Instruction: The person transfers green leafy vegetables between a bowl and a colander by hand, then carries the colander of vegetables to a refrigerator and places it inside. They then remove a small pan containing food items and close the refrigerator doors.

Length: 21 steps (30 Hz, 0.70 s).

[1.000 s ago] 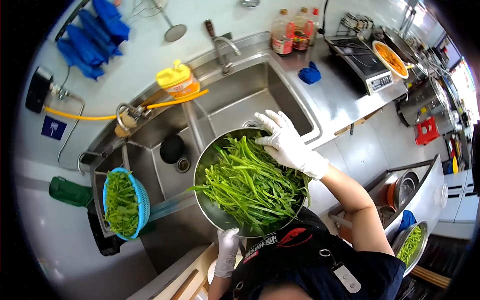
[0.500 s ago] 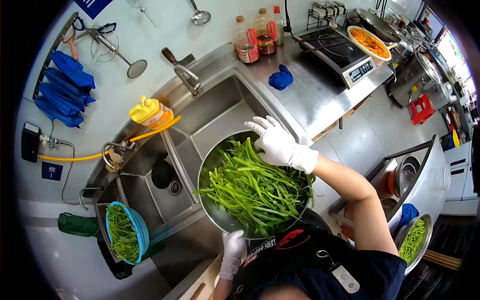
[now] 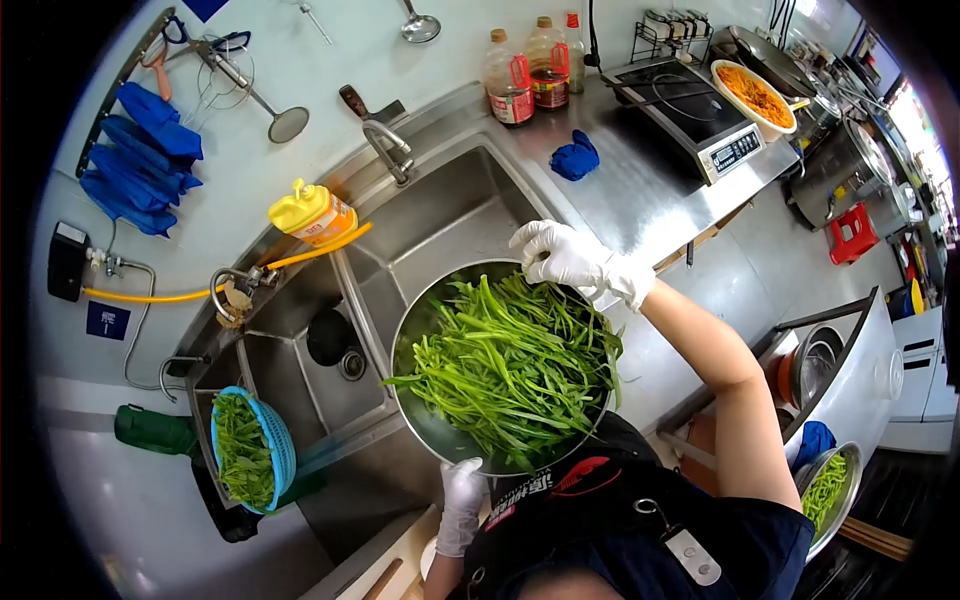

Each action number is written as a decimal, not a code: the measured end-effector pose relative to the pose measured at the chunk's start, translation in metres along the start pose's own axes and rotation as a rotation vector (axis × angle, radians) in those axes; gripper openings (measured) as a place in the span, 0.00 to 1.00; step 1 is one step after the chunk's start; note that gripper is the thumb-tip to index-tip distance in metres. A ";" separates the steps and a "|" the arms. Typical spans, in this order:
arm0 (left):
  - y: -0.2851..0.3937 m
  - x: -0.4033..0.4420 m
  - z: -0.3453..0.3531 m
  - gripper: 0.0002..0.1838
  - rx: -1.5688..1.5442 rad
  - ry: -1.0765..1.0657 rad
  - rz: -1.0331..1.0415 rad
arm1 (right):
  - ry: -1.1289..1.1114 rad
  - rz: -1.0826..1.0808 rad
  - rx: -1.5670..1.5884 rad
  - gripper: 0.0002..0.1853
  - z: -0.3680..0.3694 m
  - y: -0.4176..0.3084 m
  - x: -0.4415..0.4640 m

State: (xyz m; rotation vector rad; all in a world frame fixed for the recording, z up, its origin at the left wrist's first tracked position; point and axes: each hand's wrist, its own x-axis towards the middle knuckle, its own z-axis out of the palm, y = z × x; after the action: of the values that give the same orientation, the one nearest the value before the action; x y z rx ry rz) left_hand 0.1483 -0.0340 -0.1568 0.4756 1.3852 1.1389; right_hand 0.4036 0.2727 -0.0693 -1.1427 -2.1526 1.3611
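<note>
- Centrally, a wide round metal bowl (image 3: 428, 422), heaped with long leafy greens (image 3: 500, 365), is held before the person's dark apron (image 3: 555, 530), overlapping the near edge of a steel double sink (image 3: 455, 215).
- Left hand (image 3: 463, 497), white-gloved: at the bowl's near side, fingers clamped on the rim.
- Right hand (image 3: 575, 262), white-gloved: at the bowl's far right rim, just beside the greens, its fingers bent; I cannot tell whether they grip the rim.
- Left of the bowl, a blue basket (image 3: 280, 450) of leafy greens sits at the sink's corner.
- Behind the sink's divider stands a yellow container (image 3: 305, 210).
- Right of the sink, a steel surface (image 3: 648, 205) carries a crumpled blue cloth (image 3: 575, 156), bottles (image 3: 510, 85) and a black cooktop (image 3: 665, 95).
</note>
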 end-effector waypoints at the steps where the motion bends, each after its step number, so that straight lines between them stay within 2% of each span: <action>1: -0.002 0.001 -0.003 0.16 0.049 0.011 0.023 | -0.008 0.011 0.027 0.05 0.001 0.001 0.002; 4: -0.013 0.001 -0.016 0.15 0.333 -0.101 0.209 | 0.021 0.048 0.359 0.05 0.004 -0.005 0.009; 7: -0.005 -0.004 -0.003 0.15 -0.215 0.091 -0.018 | -0.029 0.016 0.618 0.05 0.000 -0.016 0.017; 9: -0.026 -0.001 -0.025 0.17 0.044 0.011 0.105 | -0.066 -0.022 0.767 0.06 0.004 -0.025 0.024; 11: -0.038 -0.003 -0.035 0.18 0.008 0.019 0.095 | -0.055 0.044 0.850 0.04 0.009 -0.039 0.031; 12: -0.018 -0.009 -0.018 0.19 -0.160 0.068 0.027 | -0.052 0.077 0.890 0.03 0.012 -0.048 0.035; 13: -0.007 -0.013 -0.012 0.20 -0.329 0.116 -0.039 | -0.065 0.073 0.921 0.04 0.015 -0.058 0.037; 17: -0.010 -0.012 -0.033 0.23 -0.352 0.136 -0.075 | -0.163 0.066 1.042 0.06 0.033 -0.077 0.062; 20: 0.002 -0.011 -0.055 0.23 -0.364 0.143 -0.085 | -0.285 0.039 0.992 0.08 0.054 -0.091 0.088; 21: 0.012 -0.012 -0.058 0.21 -0.413 0.165 -0.094 | -0.238 0.098 0.785 0.07 0.062 -0.106 0.092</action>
State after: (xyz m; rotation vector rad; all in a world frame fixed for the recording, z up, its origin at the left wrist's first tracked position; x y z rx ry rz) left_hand 0.0927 -0.0585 -0.1523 0.0205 1.2525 1.3668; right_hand 0.2594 0.2847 -0.0181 -0.7917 -1.4331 2.1894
